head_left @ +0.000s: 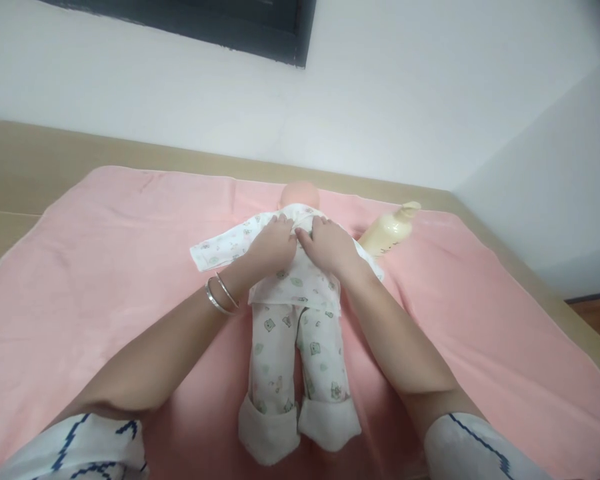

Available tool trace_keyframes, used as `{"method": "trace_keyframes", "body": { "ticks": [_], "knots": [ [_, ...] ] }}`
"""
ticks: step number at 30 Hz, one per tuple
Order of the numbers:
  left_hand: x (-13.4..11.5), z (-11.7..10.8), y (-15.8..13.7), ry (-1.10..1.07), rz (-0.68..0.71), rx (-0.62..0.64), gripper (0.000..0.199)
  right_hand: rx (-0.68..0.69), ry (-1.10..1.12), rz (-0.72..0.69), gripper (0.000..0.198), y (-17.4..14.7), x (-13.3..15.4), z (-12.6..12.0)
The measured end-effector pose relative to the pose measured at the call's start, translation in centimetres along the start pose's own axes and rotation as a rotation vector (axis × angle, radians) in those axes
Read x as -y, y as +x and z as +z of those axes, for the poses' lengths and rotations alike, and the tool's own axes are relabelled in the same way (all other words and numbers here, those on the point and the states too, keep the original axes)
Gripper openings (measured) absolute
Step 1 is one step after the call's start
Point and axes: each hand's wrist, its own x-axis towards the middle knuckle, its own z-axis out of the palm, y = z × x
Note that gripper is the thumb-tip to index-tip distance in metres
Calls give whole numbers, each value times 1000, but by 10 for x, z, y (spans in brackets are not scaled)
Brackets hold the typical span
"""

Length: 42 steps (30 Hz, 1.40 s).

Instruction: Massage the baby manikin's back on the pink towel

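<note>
A doll (300, 195) lies lengthwise in front of me, its bald head at the far end and no face showing. It wears a white printed shirt (295, 287) and matching trousers (323, 353) with wide turned-up cuffs. My left hand (276, 245) rests on the upper part of the shirt, fingers pointing toward the neck. Beside it my right hand (329, 244) lies on the other side, thumb apart from the fingers and near the left fingertips. Between the hands the cloth is slightly creased. Both hands look open, though their fingertips are partly hidden.
A cream pump bottle (387, 232) lies tilted to the right of the doll, near its sleeve. Under everything spreads a pink blanket (130, 280) on a wooden surface (45, 147). A white wall (380, 100) with a dark frame (220, 27) stands behind.
</note>
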Motion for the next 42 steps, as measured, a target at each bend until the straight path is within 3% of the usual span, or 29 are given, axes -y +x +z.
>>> {"method": "trace_keyframes", "body": {
  "ticks": [6, 11, 19, 26, 31, 37, 42],
  "knots": [
    [23, 17, 15, -47, -35, -122, 40, -21, -205, 23, 55, -21, 23, 3],
    [30, 29, 17, 9, 27, -175, 45, -46, -176, 34, 52, -15, 22, 6],
    [1, 14, 0, 151, -4, -143, 34, -33, -64, -5, 52, 4, 3, 4],
    [-11, 21, -7, 130, 98, -152, 30, -36, -12, -30, 47, 8, -4, 2],
    [1, 16, 3, 32, 56, -72, 41, -62, -65, -9, 49, 8, 0, 5],
    [31, 35, 18, -84, -21, -165, 57, -70, -196, -1, 52, -14, 19, 9],
    [40, 50, 22, -124, -20, -242, 57, -74, -202, -40, 48, -21, 23, 8]
  ]
}}
